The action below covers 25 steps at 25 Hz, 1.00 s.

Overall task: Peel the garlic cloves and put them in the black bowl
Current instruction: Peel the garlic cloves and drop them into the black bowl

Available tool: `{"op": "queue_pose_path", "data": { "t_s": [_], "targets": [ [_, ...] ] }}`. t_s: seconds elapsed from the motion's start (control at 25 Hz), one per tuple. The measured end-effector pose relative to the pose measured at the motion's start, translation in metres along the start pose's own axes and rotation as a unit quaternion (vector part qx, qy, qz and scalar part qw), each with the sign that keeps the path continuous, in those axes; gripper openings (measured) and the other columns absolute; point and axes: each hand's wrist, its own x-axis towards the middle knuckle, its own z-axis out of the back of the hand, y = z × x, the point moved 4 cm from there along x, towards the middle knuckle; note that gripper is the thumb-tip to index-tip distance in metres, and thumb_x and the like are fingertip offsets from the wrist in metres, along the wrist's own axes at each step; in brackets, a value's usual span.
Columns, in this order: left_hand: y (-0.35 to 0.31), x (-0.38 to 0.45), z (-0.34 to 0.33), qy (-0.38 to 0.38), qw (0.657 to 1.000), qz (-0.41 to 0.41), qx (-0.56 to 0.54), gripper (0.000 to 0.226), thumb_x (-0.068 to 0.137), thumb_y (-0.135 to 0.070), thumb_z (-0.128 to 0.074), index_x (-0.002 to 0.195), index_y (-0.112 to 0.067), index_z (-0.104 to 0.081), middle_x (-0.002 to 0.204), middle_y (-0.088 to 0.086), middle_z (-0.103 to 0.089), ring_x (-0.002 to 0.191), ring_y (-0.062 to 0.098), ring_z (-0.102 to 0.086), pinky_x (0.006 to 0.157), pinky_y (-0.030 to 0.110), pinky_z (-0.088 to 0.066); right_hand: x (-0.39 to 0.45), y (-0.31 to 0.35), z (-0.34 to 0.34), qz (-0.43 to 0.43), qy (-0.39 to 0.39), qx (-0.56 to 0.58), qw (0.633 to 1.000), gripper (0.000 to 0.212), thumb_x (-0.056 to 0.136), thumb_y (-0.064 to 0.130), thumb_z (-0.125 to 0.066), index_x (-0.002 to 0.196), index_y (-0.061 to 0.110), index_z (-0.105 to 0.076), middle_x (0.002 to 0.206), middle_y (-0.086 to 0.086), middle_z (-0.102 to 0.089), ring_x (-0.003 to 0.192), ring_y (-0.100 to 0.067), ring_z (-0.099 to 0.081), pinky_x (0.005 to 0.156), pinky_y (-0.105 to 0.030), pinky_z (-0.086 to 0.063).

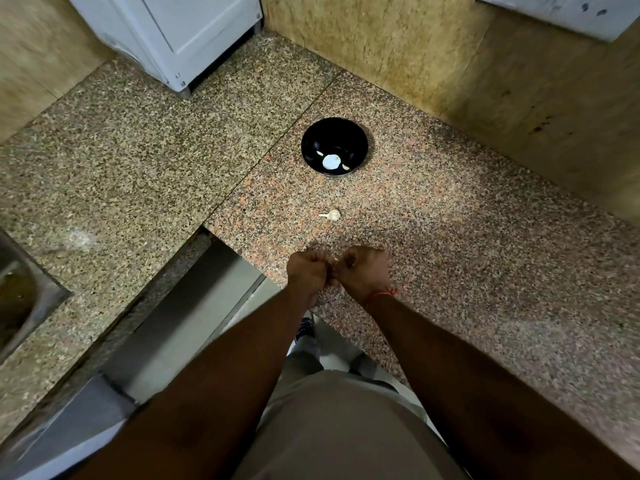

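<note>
A black bowl (334,146) stands on the granite counter with two pale peeled cloves (345,166) lying in its bottom beside a bright glare spot. A small garlic bulb (332,214) with a stalk lies on the counter between the bowl and my hands. My left hand (306,271) and my right hand (363,271) are held together near the counter's front edge, fingers curled, pinching a small garlic clove (334,263) between them. The clove is almost wholly hidden by my fingers.
The speckled granite counter (450,237) forms an L with a corner gap at my left. A white appliance (173,36) stands at the back left, and a steel sink (20,299) sits at the far left. Tiled walls rise behind the bowl.
</note>
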Motion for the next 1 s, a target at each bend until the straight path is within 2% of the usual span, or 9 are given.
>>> {"op": "queue_pose_path", "data": {
  "t_s": [0.08, 0.2, 0.36, 0.44, 0.56, 0.68, 0.76, 0.84, 1.0],
  "targets": [
    [-0.002, 0.0, -0.001, 0.016, 1.0, -0.013, 0.006, 0.031, 0.09, 0.022, -0.058, 0.067, 0.002, -0.063, 0.056, 0.014, -0.064, 0.039, 0.021, -0.059, 0.04, 0.028, -0.051, 0.0, 0.0, 0.001, -0.013, 0.0, 0.018, 1.0, 0.02, 0.08, 0.011, -0.07, 0.063, 0.022, -0.068, 0.062, 0.001, -0.068, 0.053, -0.014, -0.062, 0.057, -0.035, -0.06],
    [-0.002, 0.002, -0.003, 0.01, 0.999, -0.027, 0.015, 0.026, 0.089, 0.023, -0.056, 0.072, 0.005, -0.064, 0.051, 0.012, -0.062, 0.035, 0.018, -0.057, 0.038, 0.025, -0.049, 0.0, -0.002, 0.003, -0.04, -0.013, 0.042, 0.998, 0.013, 0.077, 0.014, -0.073, 0.065, 0.018, -0.072, 0.063, -0.001, -0.07, 0.055, -0.016, -0.064, 0.059, -0.034, -0.059],
    [0.002, 0.002, -0.006, 0.004, 0.999, -0.039, -0.003, 0.027, 0.09, 0.021, -0.059, 0.07, 0.003, -0.063, 0.053, 0.011, -0.063, 0.036, 0.019, -0.057, 0.039, 0.027, -0.051, 0.0, -0.004, -0.002, -0.056, -0.026, 0.044, 0.997, 0.017, 0.079, 0.016, -0.072, 0.062, 0.014, -0.071, 0.059, 0.0, -0.068, 0.052, -0.017, -0.064, 0.055, -0.032, -0.059],
    [0.005, 0.003, -0.007, 0.0, 0.999, -0.042, -0.016, 0.018, 0.089, 0.021, -0.058, 0.076, 0.01, -0.063, 0.058, 0.017, -0.063, 0.038, 0.02, -0.056, 0.04, 0.028, -0.05, 0.001, -0.006, -0.001, -0.07, -0.032, 0.045, 0.996, 0.016, 0.079, 0.018, -0.074, 0.064, 0.013, -0.072, 0.059, 0.001, -0.067, 0.052, -0.015, -0.063, 0.053, -0.028, -0.056],
    [0.007, 0.002, -0.008, 0.017, 0.998, -0.043, -0.041, 0.01, 0.09, 0.021, -0.054, 0.088, 0.021, -0.064, 0.065, 0.02, -0.062, 0.041, 0.019, -0.057, 0.042, 0.027, -0.049, 0.001, -0.005, -0.002, -0.035, -0.028, 0.042, 0.998, 0.017, 0.08, 0.019, -0.075, 0.064, 0.014, -0.071, 0.06, 0.002, -0.067, 0.051, -0.013, -0.061, 0.052, -0.022, -0.05],
    [0.006, -0.001, -0.008, 0.011, 0.998, -0.037, -0.048, 0.019, 0.09, 0.021, -0.054, 0.078, 0.012, -0.065, 0.059, 0.015, -0.061, 0.041, 0.016, -0.055, 0.041, 0.025, -0.047, 0.001, -0.005, -0.001, -0.048, -0.042, 0.041, 0.997, 0.016, 0.079, 0.021, -0.076, 0.064, 0.016, -0.072, 0.06, 0.003, -0.068, 0.052, -0.014, -0.061, 0.053, -0.024, -0.053],
    [0.008, -0.001, -0.009, 0.015, 0.998, -0.034, -0.055, 0.021, 0.09, 0.021, -0.055, 0.078, 0.009, -0.066, 0.056, 0.01, -0.062, 0.041, 0.015, -0.055, 0.041, 0.024, -0.046, 0.0, -0.004, -0.002, -0.026, -0.033, 0.028, 0.999, 0.017, 0.081, 0.02, -0.075, 0.064, 0.018, -0.07, 0.06, 0.003, -0.066, 0.05, -0.011, -0.059, 0.052, -0.022, -0.051],
    [0.007, -0.001, -0.009, 0.019, 0.998, -0.033, -0.043, 0.017, 0.092, 0.018, -0.056, 0.081, 0.012, -0.067, 0.055, 0.012, -0.063, 0.04, 0.017, -0.054, 0.041, 0.025, -0.046, -0.002, -0.006, -0.001, -0.041, -0.048, 0.047, 0.997, 0.016, 0.079, 0.016, -0.073, 0.063, 0.018, -0.07, 0.059, 0.004, -0.065, 0.049, -0.009, -0.057, 0.051, -0.023, -0.051],
    [0.007, 0.0, -0.007, 0.011, 0.998, -0.03, -0.062, 0.023, 0.093, 0.016, -0.056, 0.077, 0.004, -0.068, 0.062, 0.016, -0.065, 0.045, 0.019, -0.056, 0.043, 0.026, -0.047, -0.001, -0.009, -0.001, -0.042, -0.052, 0.052, 0.996, 0.016, 0.078, 0.018, -0.073, 0.063, 0.014, -0.071, 0.059, 0.003, -0.066, 0.049, -0.008, -0.055, 0.05, -0.017, -0.042]
  ]
}}
